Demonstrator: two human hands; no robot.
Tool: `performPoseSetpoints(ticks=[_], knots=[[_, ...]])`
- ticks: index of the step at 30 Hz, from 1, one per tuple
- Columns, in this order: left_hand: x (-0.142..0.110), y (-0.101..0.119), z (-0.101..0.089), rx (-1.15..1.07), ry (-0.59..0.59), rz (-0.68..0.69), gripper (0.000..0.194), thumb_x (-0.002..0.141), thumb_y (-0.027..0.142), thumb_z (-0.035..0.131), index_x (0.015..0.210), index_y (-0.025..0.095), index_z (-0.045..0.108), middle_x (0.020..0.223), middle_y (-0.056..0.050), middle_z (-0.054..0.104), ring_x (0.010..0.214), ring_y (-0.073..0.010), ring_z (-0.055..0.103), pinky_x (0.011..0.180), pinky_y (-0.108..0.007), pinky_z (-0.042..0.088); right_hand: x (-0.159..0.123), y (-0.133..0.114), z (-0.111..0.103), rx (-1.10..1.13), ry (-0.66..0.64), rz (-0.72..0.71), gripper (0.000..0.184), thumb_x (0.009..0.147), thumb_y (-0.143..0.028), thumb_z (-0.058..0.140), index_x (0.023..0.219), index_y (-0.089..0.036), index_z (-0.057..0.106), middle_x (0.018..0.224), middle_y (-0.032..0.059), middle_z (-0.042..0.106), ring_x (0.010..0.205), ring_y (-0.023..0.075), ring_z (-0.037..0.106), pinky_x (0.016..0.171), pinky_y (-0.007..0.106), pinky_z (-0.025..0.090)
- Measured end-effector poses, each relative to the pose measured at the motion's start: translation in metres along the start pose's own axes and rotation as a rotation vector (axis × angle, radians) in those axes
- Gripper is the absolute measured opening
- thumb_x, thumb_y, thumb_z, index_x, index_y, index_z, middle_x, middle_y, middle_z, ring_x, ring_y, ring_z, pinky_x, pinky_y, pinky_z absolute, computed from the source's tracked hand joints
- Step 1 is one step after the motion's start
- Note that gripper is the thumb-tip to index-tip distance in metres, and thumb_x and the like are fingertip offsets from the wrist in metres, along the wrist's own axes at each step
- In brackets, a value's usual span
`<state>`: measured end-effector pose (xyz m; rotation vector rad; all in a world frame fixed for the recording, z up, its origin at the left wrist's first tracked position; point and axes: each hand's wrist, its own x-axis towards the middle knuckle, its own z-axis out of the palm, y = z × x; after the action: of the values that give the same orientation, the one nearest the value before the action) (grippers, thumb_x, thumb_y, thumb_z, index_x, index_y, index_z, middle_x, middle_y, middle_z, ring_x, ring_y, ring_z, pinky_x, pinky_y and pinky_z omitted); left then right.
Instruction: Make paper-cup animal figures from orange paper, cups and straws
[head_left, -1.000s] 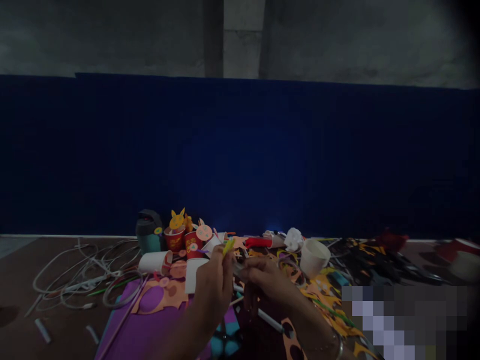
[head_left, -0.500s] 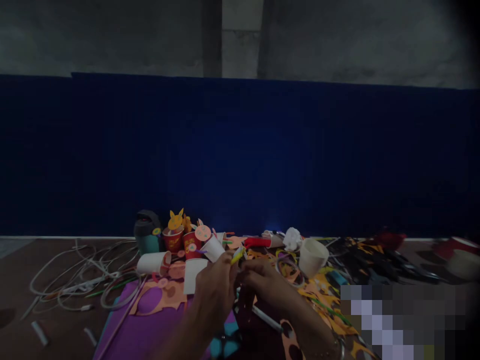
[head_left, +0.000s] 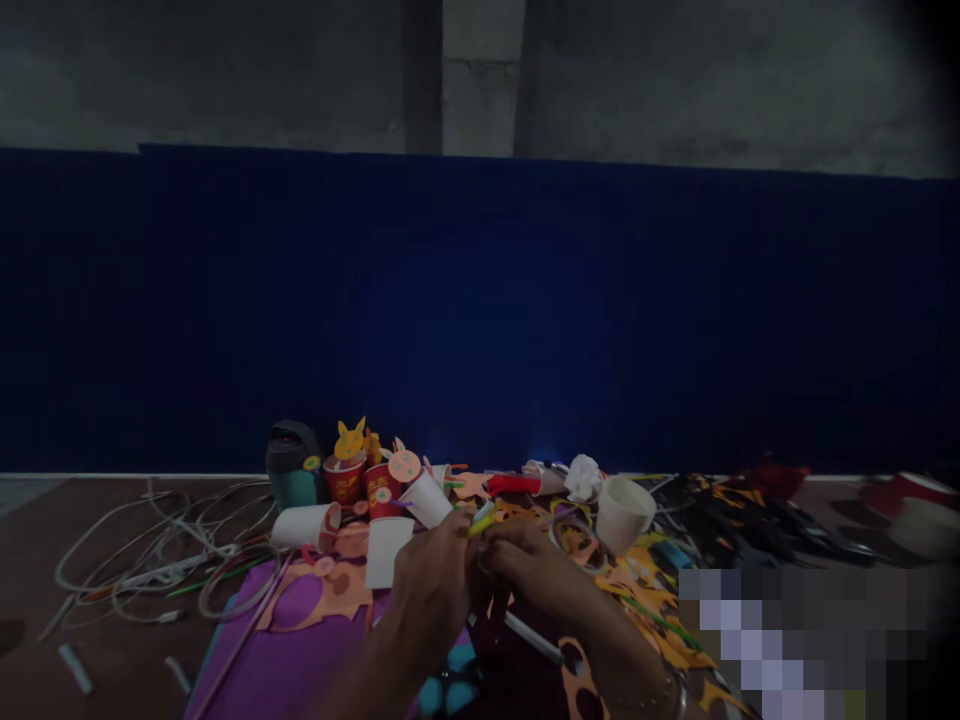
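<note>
The yellow strip (head_left: 482,523) is being held flatter than a second ago, and the hands are being brought closer together; seemingly, work is being concentrated there. The strip is being gripped atop the left hand (head_left: 436,565); the right hand (head_left: 529,560) is being held curled just beside it, its contents being hidden.

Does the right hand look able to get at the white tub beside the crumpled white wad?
Probably yes: the white tub stands close to the right hand, with seemingly only low clutter between. That hand does look busy, though, beside the left hand and its yellow strip.
</note>
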<state>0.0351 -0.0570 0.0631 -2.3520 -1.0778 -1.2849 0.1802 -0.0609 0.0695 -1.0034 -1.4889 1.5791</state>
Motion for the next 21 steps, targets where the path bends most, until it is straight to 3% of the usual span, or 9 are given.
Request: performPoseSetpoints(ticks=[8,11,17,21], knots=[[0.0023,-0.0031,0.0000,0.022,0.022,-0.046,0.018,0.093,0.022,0.032,0.099,0.016,0.048,0.061,-0.001,0.063,0.050,-0.0152,0.061,0.047,-0.025,0.041,0.0039,0.0058,-0.0001,0.046,0.035,0.017,0.013,0.069,-0.024,0.047,0.066,-0.015,0.056,0.048,-0.0019,0.057,0.041,0.0113,0.057,0.039,0.019,0.040],[0.0034,-0.0061,-0.0011,0.016,0.041,-0.070,0.017,0.092,0.021,0.034,0.099,0.016,0.048,0.068,-0.002,0.065,0.054,-0.0147,0.062,0.049,-0.024,0.042,0.0040,0.0039,0.0008,0.101,-0.023,-0.001,0.010,0.069,-0.023,0.050,0.070,-0.016,0.057,0.050,-0.0015,0.059,0.043,0.0119,0.059,0.042,0.020,0.041],[0.0040,-0.0012,-0.0031,0.044,0.069,-0.007,0.016,0.092,0.019,0.035,0.100,0.016,0.049,0.061,0.000,0.061,0.051,-0.0150,0.060,0.050,-0.025,0.042,0.0032,0.0056,0.0006,0.081,-0.037,0.002,0.023,0.078,-0.034,0.046,0.077,-0.014,0.059,0.053,-0.0007,0.060,0.044,0.0120,0.059,0.041,0.019,0.039],[0.0038,-0.0008,-0.0015,0.019,0.049,0.006,0.018,0.092,0.020,0.034,0.100,0.015,0.049,0.062,-0.001,0.062,0.053,-0.0152,0.061,0.050,-0.025,0.041,0.0037,0.0063,0.0001,0.016,-0.033,-0.013,0.022,0.076,-0.030,0.045,0.074,-0.014,0.060,0.053,-0.0007,0.060,0.044,0.0115,0.059,0.040,0.018,0.037]])
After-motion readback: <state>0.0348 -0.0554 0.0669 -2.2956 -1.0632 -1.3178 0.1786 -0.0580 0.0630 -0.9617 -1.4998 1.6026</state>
